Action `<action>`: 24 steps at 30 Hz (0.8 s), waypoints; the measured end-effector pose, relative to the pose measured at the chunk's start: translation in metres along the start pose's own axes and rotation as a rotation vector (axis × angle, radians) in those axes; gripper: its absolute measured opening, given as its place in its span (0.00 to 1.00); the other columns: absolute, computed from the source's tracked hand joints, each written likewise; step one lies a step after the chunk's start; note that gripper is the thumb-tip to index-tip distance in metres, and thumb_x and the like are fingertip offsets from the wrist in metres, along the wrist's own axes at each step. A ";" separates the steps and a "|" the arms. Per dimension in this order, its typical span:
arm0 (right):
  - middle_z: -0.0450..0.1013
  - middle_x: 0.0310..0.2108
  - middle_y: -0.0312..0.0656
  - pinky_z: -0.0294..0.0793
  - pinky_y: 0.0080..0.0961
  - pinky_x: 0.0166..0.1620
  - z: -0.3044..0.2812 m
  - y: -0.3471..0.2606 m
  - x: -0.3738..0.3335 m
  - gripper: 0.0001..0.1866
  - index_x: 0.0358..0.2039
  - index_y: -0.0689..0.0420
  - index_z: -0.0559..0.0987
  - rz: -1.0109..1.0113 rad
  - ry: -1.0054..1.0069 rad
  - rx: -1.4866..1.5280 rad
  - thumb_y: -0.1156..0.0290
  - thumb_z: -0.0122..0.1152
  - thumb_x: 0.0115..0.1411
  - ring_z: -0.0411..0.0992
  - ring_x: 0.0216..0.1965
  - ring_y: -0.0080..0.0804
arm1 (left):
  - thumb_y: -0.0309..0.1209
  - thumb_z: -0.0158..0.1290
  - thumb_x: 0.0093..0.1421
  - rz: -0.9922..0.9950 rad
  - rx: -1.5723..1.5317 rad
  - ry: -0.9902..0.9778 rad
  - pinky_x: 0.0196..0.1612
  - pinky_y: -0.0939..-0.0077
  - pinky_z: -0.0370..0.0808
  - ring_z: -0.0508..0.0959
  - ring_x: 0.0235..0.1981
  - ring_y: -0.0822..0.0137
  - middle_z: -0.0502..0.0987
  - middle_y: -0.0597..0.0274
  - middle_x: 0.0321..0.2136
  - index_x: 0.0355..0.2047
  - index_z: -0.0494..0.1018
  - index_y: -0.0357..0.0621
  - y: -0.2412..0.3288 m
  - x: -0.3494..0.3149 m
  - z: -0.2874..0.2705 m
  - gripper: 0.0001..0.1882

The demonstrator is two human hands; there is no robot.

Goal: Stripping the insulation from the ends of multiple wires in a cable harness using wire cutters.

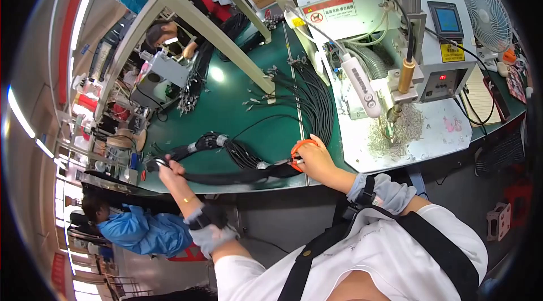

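My right hand (318, 161) is closed round the orange handles of a pair of scissors (296, 150), whose blades point left over the front edge of the green table. A long bundle of black cables (240, 177), blurred in part, stretches along that edge. At its left end my left hand (171, 169) has its fingers wrapped round it, slightly smeared. The scissor tips lie close to the bundle's right part; whether they touch it I cannot tell. Just behind, a tied coil of black cables (240, 154) rests on the table, with a pale tie round it.
Many loose black cables (317, 97) with metal ends fan over the green table (226, 97). To the right stands a white machine (339, 15) with a screen, its plate strewn with metal scraps. A fan (486, 18) is beyond. Two people work nearby, one in blue (141, 230).
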State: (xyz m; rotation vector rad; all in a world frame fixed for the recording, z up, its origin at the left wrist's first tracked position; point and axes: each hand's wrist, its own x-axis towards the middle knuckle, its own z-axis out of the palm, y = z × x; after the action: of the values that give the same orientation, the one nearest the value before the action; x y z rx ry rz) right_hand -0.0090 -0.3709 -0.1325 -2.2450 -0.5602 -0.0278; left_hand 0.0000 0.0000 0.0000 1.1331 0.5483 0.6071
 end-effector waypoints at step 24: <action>0.70 0.18 0.46 0.65 0.26 0.24 -0.033 -0.069 -0.089 0.10 0.22 0.64 0.71 -0.220 -0.238 0.817 0.68 0.56 0.50 0.69 0.20 0.35 | 0.28 0.47 0.56 0.118 0.023 -0.494 0.21 0.83 0.67 0.68 0.17 0.74 0.69 0.64 0.23 0.37 0.60 0.41 -0.086 -0.254 0.079 0.10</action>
State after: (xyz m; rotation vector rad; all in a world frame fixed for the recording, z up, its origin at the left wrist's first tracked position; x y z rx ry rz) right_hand -0.1118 -0.3891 -0.0794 -1.3926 -0.7742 0.3072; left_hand -0.1142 -0.2531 -0.0311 1.2888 0.0651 0.3993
